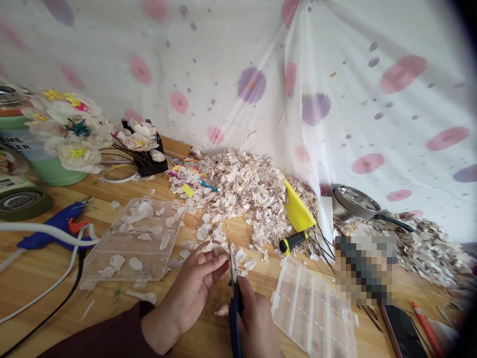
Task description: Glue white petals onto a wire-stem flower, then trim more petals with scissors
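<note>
My left hand (197, 283) is closed on a pale, thin petal (211, 247), pinched between thumb and fingers. Dark-blue-handled scissors (234, 303) are in my right hand (255, 318), their blades pointing away from me and right beside the petal. Whether the blades touch the petal I cannot tell. Beyond both hands lies a large heap of whitish petal scraps (242, 184) on the wooden table (208, 343). Left of my left hand rests a clear plastic lid (149, 253) with loose petals on it.
A blue glue gun (55, 226) with cords lies at the left, near handmade flowers (76, 129) and a green container (55, 171). Right of my hands are a clear compartment box (316, 313), a yellow-black handle (293, 242), a metal pan (357, 201) and a phone (404, 330).
</note>
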Available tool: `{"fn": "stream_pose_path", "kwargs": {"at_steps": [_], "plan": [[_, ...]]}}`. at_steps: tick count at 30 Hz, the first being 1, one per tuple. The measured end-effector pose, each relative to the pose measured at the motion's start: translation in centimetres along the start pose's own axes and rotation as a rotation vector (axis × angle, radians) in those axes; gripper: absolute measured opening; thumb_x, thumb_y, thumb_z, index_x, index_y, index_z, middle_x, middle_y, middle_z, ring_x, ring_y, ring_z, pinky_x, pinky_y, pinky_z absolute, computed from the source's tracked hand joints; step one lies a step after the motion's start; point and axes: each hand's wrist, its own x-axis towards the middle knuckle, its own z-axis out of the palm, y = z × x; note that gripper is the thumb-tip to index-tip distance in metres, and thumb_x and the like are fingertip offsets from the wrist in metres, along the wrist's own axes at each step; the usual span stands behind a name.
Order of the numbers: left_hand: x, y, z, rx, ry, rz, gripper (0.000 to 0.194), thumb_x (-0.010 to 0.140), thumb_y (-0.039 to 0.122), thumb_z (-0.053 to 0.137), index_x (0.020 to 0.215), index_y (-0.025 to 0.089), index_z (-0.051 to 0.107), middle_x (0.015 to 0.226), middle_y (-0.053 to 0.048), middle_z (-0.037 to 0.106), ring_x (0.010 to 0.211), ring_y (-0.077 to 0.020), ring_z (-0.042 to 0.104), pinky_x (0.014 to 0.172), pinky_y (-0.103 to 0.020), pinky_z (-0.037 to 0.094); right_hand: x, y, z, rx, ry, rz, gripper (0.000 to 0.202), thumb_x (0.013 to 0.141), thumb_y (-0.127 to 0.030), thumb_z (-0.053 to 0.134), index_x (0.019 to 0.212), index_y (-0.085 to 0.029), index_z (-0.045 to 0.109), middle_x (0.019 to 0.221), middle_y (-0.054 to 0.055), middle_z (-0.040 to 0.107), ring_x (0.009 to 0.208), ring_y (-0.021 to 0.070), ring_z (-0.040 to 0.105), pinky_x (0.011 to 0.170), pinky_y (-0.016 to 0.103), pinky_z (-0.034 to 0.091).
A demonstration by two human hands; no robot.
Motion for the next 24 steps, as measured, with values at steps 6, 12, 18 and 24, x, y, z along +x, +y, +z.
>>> {"fn": "stream_pose_path", "kwargs": {"at_steps": [6, 12, 18, 24], "plan": [[0.2, 0.0, -0.1, -0.055, 0.056, -0.056, 0.014, 0.071, 0.003, 0.071, 0.064, 0.014, 0.068, 0.073, -0.004, 0.07, 0.074, -0.0146, 0.068, 0.071, -0.022, 0.057, 0.1, 0.5, 0.1, 0.116, 0.046, 0.059, 0.017, 0.078, -0.029, 0.056, 0.093, -0.021, 0.055, 0.059, -0.002, 0.062, 0.053, 0.0176, 0.062, 0.053, 0.022, 0.043], [0.4, -0.2, -0.2, -0.053, 0.075, -0.078, 0.01, 0.072, 0.005, 0.072, 0.066, 0.013, 0.07, 0.075, -0.006, 0.071, 0.076, -0.0164, 0.068, 0.073, -0.025, 0.058, -0.3, 0.7, -0.3, 0.255, 0.109, 0.015, 0.021, 0.082, -0.04, 0.056, 0.09, -0.022, 0.054, 0.06, -0.003, 0.055, 0.05, 0.0144, 0.051, 0.047, 0.022, 0.039], [0.4, -0.4, -0.2, 0.096, 0.04, -0.065, 0.016, 0.059, 0.02, 0.085, 0.064, 0.015, 0.07, 0.068, 0.0, 0.068, 0.066, -0.013, 0.062, 0.065, -0.022, 0.053, -0.3, 0.8, 0.1, 0.454, 0.127, 0.02, 0.028, 0.079, -0.045, 0.063, 0.09, -0.021, 0.054, 0.061, -0.005, 0.05, 0.048, 0.0119, 0.046, 0.044, 0.022, 0.038], [0.1, -1.1, -0.4, 0.377, -0.116, -0.102, 0.013, 0.064, 0.028, 0.078, 0.066, 0.016, 0.073, 0.066, -0.001, 0.068, 0.067, -0.0153, 0.059, 0.067, -0.024, 0.047, -0.1, 0.5, -0.4, 0.695, 0.341, 0.032, 0.035, 0.079, -0.037, 0.07, 0.105, -0.023, 0.05, 0.069, -0.004, 0.061, 0.051, 0.0108, 0.052, 0.047, 0.02, 0.043]]}}
